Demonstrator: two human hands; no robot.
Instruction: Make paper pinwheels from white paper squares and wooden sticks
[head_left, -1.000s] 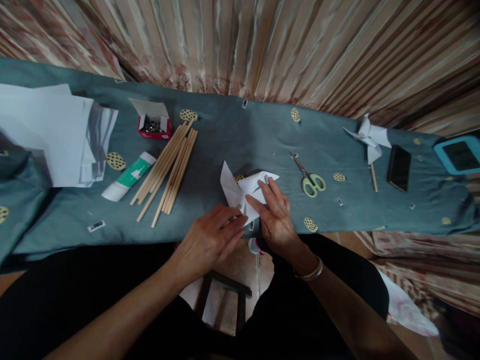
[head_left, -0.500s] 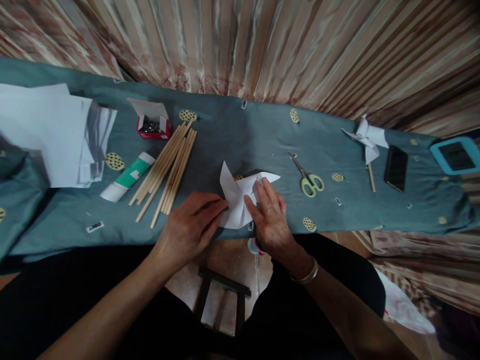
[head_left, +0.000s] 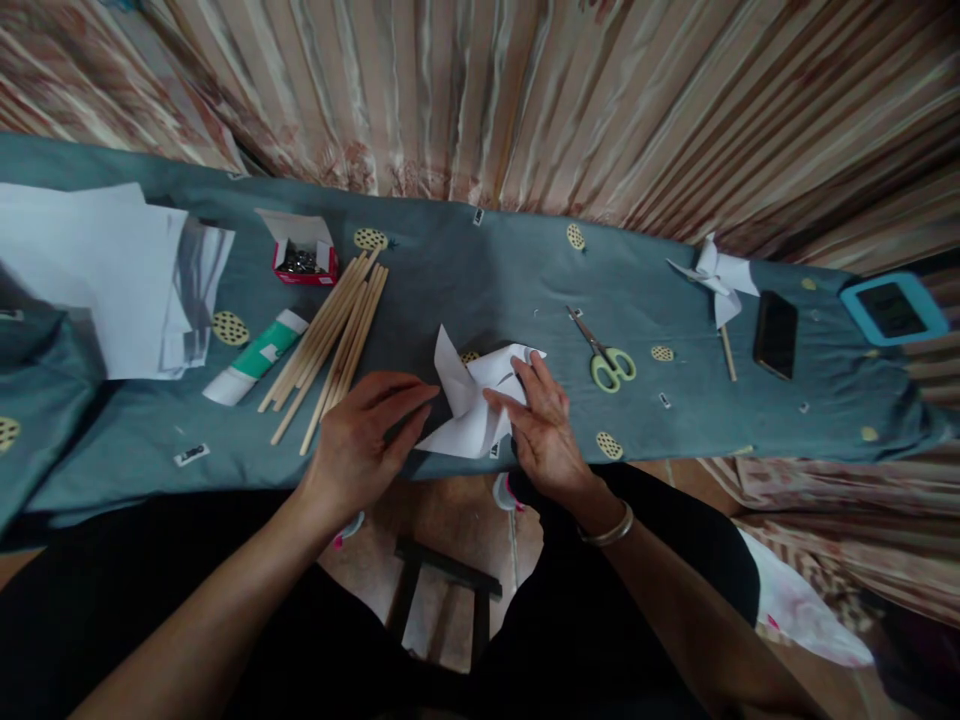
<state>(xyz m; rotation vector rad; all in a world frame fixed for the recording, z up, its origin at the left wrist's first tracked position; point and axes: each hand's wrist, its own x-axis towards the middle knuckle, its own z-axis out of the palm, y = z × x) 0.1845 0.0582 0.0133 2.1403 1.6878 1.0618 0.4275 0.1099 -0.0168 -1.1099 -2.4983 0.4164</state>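
A white folded paper piece point(head_left: 471, 400) with raised flaps lies near the front edge of the table with a teal cloth point(head_left: 480, 290). My right hand point(head_left: 541, 425) presses down on the paper's right side, thumb and fingers pinching a flap. To the left of the paper hovers my left hand point(head_left: 364, 440), fingers apart, its fingertips close to the paper's left flap and holding nothing.
Several wooden sticks point(head_left: 334, 335) lie left of the paper, beside a green-and-white glue tube point(head_left: 256, 357) and a red box of pins point(head_left: 302, 255). White sheets point(head_left: 105, 270) sit far left. Green-handled scissors point(head_left: 606, 358), a finished paper pinwheel point(head_left: 714, 280), a phone point(head_left: 775, 333) and a blue-framed device point(head_left: 892, 307) lie right.
My left hand has drawn back leftward off the paper and opened. My right hand stays on the paper, which now shows more of its lower left part.
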